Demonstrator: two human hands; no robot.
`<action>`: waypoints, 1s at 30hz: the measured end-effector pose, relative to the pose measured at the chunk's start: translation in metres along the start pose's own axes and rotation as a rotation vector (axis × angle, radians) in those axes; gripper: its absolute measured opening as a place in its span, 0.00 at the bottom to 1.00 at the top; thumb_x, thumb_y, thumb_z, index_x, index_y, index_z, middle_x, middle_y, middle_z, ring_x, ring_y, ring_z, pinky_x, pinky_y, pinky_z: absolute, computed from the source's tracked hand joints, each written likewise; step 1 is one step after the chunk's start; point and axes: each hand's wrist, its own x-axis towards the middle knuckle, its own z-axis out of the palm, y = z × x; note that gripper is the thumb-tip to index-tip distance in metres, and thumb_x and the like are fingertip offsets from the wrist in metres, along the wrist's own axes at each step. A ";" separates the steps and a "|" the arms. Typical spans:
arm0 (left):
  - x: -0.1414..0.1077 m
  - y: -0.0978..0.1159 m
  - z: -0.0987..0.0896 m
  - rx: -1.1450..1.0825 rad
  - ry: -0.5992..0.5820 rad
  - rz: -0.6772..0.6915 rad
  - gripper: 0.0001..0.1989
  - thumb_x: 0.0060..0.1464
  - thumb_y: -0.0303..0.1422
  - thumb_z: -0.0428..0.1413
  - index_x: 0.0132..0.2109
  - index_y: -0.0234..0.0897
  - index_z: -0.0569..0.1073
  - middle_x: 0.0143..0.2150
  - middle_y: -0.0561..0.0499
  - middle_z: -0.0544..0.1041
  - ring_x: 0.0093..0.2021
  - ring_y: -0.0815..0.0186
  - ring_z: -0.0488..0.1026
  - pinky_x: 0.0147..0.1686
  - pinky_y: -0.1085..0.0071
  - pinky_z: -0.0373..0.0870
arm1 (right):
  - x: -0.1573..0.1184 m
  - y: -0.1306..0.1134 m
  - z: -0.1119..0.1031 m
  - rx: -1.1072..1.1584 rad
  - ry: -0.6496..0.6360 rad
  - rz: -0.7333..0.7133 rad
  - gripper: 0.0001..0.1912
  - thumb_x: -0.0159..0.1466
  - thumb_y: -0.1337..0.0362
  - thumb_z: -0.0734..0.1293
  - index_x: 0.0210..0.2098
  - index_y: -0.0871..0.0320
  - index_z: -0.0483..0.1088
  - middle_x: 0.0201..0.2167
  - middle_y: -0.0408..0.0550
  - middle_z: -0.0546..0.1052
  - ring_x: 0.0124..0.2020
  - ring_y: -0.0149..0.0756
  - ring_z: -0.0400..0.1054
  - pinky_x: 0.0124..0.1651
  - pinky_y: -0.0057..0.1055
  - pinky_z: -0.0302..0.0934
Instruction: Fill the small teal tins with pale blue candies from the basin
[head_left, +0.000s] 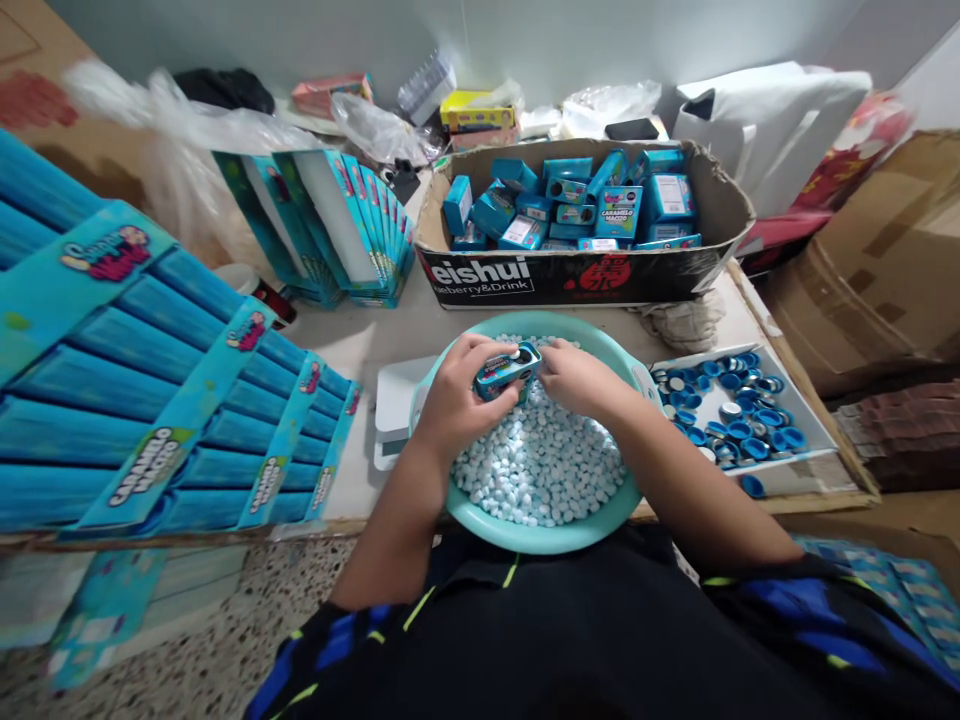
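Note:
A small blue box [495, 375] is held in my left hand [465, 390], tilted over the turquoise basin [525, 540]. The box's round hole faces up and to the right, and a white candy shows at it. My right hand [574, 375] is beside that end of the box, its fingers bent together; what they hold, if anything, is hidden. Many small white candies [540, 470] fill the basin below both hands.
Behind the basin stands a cardboard carton [510, 275] of small blue boxes. A white tray [806, 455] with blue caps [739, 430] is at the right. Blue display packs [142, 390] are stacked at the left, and a white device [397, 395] sits beside the basin.

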 end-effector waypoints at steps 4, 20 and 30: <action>-0.002 -0.001 -0.002 -0.025 0.018 -0.021 0.18 0.57 0.29 0.65 0.55 0.45 0.78 0.50 0.48 0.73 0.50 0.60 0.77 0.54 0.56 0.80 | -0.016 -0.002 -0.002 -0.075 -0.079 -0.118 0.17 0.74 0.56 0.60 0.49 0.60 0.75 0.51 0.62 0.74 0.47 0.49 0.73 0.49 0.40 0.65; 0.005 -0.018 -0.004 -0.165 -0.076 -0.288 0.27 0.53 0.42 0.69 0.58 0.40 0.76 0.54 0.42 0.79 0.54 0.50 0.79 0.56 0.53 0.78 | -0.051 -0.011 0.015 -0.086 -0.120 -0.251 0.33 0.58 0.38 0.75 0.46 0.61 0.73 0.46 0.58 0.79 0.44 0.50 0.74 0.43 0.37 0.64; -0.002 -0.005 -0.001 -0.311 -0.166 -0.472 0.28 0.56 0.44 0.66 0.60 0.42 0.68 0.54 0.44 0.78 0.53 0.53 0.79 0.54 0.56 0.78 | -0.056 -0.013 0.013 0.128 -0.050 -0.195 0.08 0.65 0.59 0.70 0.37 0.59 0.76 0.34 0.50 0.80 0.35 0.39 0.70 0.36 0.32 0.53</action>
